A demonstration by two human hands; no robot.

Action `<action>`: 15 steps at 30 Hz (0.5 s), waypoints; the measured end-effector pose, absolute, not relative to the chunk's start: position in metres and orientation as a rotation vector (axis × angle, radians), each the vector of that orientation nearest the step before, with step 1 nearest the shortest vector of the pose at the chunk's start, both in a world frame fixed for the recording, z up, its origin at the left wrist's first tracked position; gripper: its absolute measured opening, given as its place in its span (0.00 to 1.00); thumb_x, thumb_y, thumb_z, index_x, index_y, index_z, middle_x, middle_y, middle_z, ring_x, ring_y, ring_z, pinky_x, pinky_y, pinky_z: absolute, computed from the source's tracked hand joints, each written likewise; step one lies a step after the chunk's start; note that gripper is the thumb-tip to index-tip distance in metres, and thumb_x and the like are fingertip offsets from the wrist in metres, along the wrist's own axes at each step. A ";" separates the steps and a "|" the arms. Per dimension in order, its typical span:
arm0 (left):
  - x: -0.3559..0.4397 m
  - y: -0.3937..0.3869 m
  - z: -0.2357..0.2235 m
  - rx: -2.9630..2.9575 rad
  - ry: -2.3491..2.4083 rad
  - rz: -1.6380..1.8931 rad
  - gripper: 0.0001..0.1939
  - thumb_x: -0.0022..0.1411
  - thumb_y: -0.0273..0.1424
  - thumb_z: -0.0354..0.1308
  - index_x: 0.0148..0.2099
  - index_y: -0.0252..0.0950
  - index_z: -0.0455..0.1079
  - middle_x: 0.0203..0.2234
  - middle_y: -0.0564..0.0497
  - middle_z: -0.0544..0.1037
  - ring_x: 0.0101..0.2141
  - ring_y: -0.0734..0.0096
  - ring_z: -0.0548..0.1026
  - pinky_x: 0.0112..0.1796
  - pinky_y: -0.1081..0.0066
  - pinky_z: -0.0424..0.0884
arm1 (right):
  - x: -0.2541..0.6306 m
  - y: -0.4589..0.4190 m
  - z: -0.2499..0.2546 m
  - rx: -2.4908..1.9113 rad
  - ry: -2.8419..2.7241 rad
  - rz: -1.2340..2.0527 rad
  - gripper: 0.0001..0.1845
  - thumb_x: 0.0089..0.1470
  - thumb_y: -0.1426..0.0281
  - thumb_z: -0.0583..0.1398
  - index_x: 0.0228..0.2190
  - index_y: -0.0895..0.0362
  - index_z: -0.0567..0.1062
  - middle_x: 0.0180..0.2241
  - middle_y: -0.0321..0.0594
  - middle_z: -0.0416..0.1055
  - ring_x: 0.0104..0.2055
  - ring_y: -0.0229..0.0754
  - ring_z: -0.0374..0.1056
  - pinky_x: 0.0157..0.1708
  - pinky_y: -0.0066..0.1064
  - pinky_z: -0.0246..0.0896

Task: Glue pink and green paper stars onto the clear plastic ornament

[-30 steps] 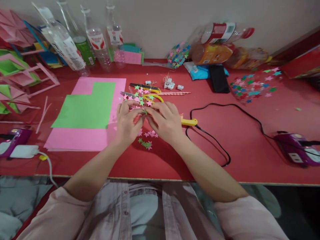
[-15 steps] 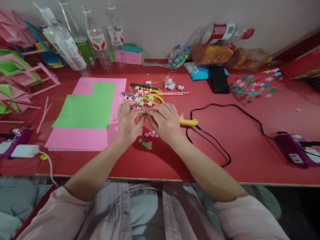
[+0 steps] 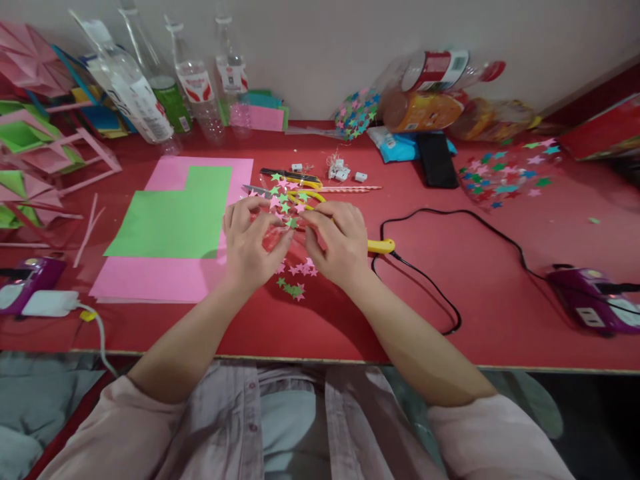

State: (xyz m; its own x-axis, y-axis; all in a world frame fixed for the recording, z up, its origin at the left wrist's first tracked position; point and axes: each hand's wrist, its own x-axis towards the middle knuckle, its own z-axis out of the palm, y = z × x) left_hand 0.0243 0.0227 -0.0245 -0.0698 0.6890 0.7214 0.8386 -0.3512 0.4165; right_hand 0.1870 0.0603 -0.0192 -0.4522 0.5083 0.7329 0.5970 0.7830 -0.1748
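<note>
Between my hands is a clear, star-covered plastic piece [image 3: 274,201], with pink and green paper stars stuck on its see-through surface. My left hand [image 3: 250,243] curls around its left side, thumb and forefinger apart near a green star [image 3: 292,223]. On the other side, my right hand [image 3: 340,240] has its fingers bent against the piece. Part of the plastic is hidden by my fingers and hard to see against the red table. Loose pink stars [image 3: 301,268] and green stars [image 3: 291,289] lie just below my hands. Yellow-handled scissors [image 3: 316,197] lie behind the piece.
Green paper [image 3: 170,220] lies on pink sheets [image 3: 155,280] at left. A yellow-handled corded tool [image 3: 381,246] rests right of my hand, its black cable [image 3: 455,300] looping across the table. A phone [image 3: 438,160], a cutter knife [image 3: 290,177] and bottles [image 3: 197,90] stand or lie behind.
My fingertips, pinched together over the plastic piece before, have moved apart to either side. A green star now shows on the piece where they met.
</note>
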 end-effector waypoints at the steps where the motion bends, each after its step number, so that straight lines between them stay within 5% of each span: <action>1: 0.024 0.023 -0.024 -2.028 -1.693 -1.389 0.07 0.56 0.33 0.61 0.32 0.39 0.66 0.42 0.48 0.69 0.45 0.62 0.67 0.47 0.57 0.65 | 0.187 0.061 -0.019 -0.808 -2.132 -0.116 0.12 0.59 0.72 0.51 0.42 0.53 0.71 0.38 0.42 0.69 0.43 0.44 0.65 0.40 0.37 0.56; 15: 0.013 0.024 -0.018 -2.035 -1.637 -1.663 0.03 0.55 0.26 0.57 0.32 0.38 0.66 0.40 0.49 0.69 0.45 0.64 0.68 0.48 0.60 0.65 | 0.207 0.071 -0.013 -0.881 -1.944 0.088 0.11 0.57 0.74 0.53 0.38 0.52 0.74 0.36 0.40 0.71 0.39 0.42 0.68 0.39 0.37 0.64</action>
